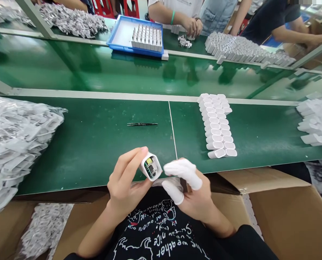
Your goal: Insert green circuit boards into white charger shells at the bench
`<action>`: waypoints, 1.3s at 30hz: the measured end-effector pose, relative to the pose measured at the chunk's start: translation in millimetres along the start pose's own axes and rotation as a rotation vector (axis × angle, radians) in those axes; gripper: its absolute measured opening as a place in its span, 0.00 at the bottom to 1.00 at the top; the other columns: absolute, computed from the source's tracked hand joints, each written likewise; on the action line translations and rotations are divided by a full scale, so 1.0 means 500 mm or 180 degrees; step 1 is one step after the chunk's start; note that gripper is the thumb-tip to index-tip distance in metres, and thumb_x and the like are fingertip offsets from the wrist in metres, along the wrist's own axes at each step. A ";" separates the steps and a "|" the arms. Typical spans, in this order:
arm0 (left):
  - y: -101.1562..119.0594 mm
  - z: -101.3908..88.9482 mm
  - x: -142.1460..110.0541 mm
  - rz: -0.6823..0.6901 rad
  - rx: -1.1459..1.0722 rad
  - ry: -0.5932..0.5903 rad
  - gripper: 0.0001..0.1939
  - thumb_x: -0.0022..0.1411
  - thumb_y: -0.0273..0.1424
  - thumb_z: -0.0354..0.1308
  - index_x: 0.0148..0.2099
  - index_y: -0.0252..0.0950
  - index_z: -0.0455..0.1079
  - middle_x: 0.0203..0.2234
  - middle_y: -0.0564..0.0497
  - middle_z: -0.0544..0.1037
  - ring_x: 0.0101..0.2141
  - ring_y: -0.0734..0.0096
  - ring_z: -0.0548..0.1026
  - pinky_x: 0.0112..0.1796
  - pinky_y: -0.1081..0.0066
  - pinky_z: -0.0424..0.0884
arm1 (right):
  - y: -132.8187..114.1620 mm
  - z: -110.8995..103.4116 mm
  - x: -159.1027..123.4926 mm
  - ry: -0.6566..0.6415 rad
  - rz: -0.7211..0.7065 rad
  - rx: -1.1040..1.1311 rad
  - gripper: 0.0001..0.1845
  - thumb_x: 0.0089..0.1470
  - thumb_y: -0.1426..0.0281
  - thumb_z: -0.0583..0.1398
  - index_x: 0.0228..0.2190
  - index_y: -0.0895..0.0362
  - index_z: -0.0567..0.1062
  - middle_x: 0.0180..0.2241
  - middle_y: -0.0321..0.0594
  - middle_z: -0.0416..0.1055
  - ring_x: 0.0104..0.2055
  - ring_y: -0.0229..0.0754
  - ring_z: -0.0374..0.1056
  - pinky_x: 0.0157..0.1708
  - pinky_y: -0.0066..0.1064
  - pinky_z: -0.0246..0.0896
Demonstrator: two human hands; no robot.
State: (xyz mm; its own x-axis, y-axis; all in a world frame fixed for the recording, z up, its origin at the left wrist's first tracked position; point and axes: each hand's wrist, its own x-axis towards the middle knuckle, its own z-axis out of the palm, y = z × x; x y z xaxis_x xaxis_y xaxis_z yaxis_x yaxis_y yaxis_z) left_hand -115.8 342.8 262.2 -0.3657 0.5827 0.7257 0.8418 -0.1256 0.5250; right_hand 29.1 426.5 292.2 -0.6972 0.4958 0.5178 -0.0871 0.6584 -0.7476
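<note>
My left hand (127,184) grips a white plastic housing (157,172) between thumb and fingers, its open end tilted toward me. Inside the housing a green circuit board (149,168) with a yellow part shows. Just to the right, my right hand (189,186) wears white finger covers. Its thumb and fingers are apart, with nothing seen between them, and it does not touch the housing. Black tweezers (142,124) lie on the green bench beyond my hands.
White housings (216,126) stand in rows to the right, more (313,122) at the far right. Bagged white parts (20,137) pile up at left. Cardboard boxes (290,213) flank me below the bench edge. Across the divider, co-workers sit near a blue tray (120,38).
</note>
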 end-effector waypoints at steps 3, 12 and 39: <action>0.000 -0.005 0.002 -0.0088 -0.0016 -0.0096 0.31 0.54 0.20 0.66 0.59 0.38 0.66 0.44 0.46 0.76 0.43 0.66 0.77 0.41 0.72 0.78 | 0.007 -0.002 0.000 0.0084 -0.0140 -0.0218 0.12 0.56 0.80 0.61 0.40 0.53 0.71 0.33 0.38 0.70 0.34 0.39 0.65 0.33 0.31 0.68; 0.002 0.003 0.001 0.0273 0.0129 -0.0340 0.29 0.55 0.15 0.61 0.59 0.33 0.65 0.43 0.45 0.76 0.44 0.67 0.76 0.45 0.73 0.75 | 0.030 -0.007 0.009 -0.0498 -0.0320 -0.0759 0.04 0.61 0.77 0.57 0.33 0.57 0.69 0.27 0.37 0.65 0.28 0.38 0.59 0.26 0.29 0.59; -0.013 0.028 -0.011 0.0522 0.0387 0.0064 0.29 0.53 0.14 0.64 0.56 0.35 0.68 0.40 0.47 0.75 0.45 0.61 0.75 0.44 0.63 0.78 | 0.013 0.042 0.006 -0.0249 0.0042 -0.1443 0.14 0.59 0.83 0.51 0.44 0.66 0.71 0.33 0.50 0.71 0.34 0.47 0.65 0.32 0.41 0.69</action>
State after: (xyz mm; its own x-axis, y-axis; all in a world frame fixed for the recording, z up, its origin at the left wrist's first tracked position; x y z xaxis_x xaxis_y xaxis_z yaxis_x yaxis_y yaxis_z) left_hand -113.6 351.7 248.7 -0.2267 0.5462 0.8064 0.9319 -0.1190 0.3426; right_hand 11.5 420.7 280.1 -0.7493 0.4731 0.4634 0.2302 0.8422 -0.4876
